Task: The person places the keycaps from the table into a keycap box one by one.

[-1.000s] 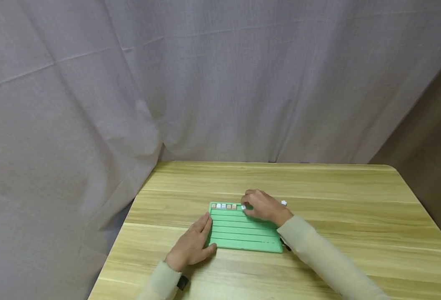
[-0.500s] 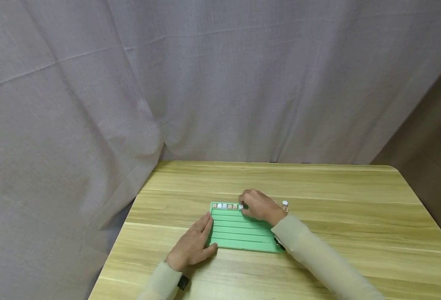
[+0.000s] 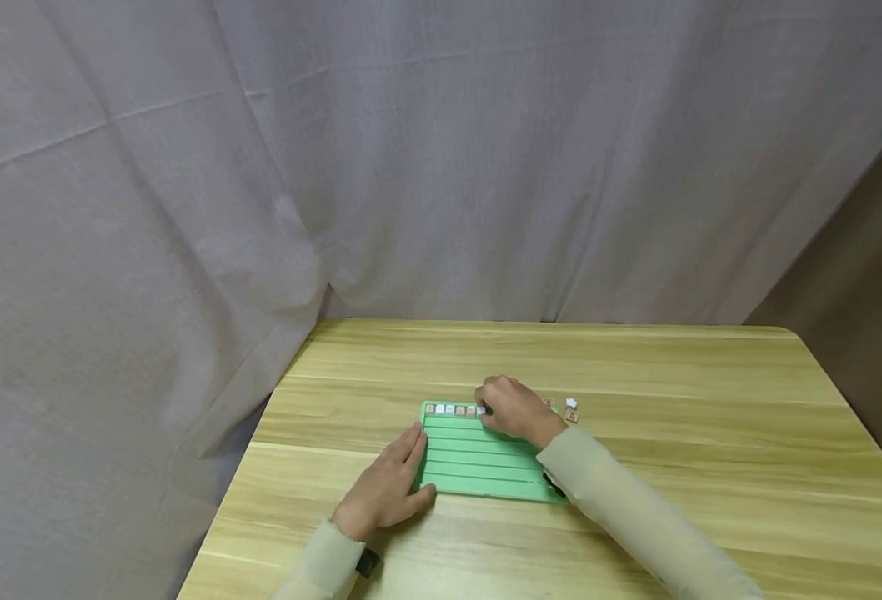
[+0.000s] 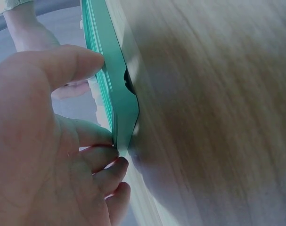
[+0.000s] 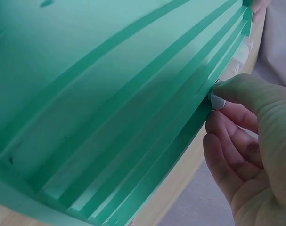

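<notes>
A light green ridged tray (image 3: 478, 460) lies on the wooden table. Along its far groove, from the left corner, sits a row of several white and tan keycaps (image 3: 451, 409). My right hand (image 3: 516, 410) pinches a white keycap (image 5: 218, 102) between thumb and fingers, low in that groove at the right end of the row. In the head view this hand hides most of the piece. My left hand (image 3: 384, 487) lies along the tray's left side, its fingers fairly straight, thumb (image 4: 88, 62) at the front edge, and steadies the corner.
Just beyond the tray's far right corner lie a tan keycap (image 3: 572, 416) and a white flower-shaped piece (image 3: 572, 403). Another tan piece (image 3: 548, 402) shows behind my right wrist. A grey curtain (image 3: 441, 167) hangs behind the table's far edge (image 3: 636, 323).
My right hand has slid slightly left along the groove with the white keycap, closing the gap to the row. More loose pieces show at the right. The left hand stays put.
</notes>
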A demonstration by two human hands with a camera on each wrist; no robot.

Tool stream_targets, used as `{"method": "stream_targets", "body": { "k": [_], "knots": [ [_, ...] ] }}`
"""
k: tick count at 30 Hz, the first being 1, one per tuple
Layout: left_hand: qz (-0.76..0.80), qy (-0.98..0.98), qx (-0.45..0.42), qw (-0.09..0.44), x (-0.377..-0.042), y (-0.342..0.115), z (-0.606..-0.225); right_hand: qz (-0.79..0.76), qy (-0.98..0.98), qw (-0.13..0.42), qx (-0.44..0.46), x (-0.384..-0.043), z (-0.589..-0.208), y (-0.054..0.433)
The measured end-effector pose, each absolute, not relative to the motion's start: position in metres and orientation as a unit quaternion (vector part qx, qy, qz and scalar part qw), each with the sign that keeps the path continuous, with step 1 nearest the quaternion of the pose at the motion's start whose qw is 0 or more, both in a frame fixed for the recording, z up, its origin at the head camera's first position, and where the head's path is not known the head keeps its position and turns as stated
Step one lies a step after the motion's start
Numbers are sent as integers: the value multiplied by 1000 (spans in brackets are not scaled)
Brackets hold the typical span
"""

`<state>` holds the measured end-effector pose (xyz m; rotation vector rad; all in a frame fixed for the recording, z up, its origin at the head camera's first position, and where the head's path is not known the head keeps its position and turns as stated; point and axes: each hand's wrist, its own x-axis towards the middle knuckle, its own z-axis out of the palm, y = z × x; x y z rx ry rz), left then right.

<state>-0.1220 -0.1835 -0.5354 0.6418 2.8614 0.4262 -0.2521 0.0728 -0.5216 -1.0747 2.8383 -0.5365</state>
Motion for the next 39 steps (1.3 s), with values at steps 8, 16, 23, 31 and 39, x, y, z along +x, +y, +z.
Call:
{"method": "stream_targets", "body": {
  "k": [8, 16, 23, 31, 39],
  "knots": [
    [144, 962, 215, 90, -123, -183, -537, -164, 924, 31, -344, -251, -520, 72],
    [144, 961, 219, 86, -121, -183, -535, -155, 928, 39, -337, -249, -521, 72],
    [143, 962, 218, 86, -121, -183, -536, -158, 927, 25, -340, -247, -521, 72],
    [147, 962, 215, 87, -119, -183, -534, -159, 926, 35, -341, -245, -520, 71],
    [145, 961, 219, 83, -121, -183, -535, -171, 927, 59, -330, -246, -516, 74]
  ]
}}
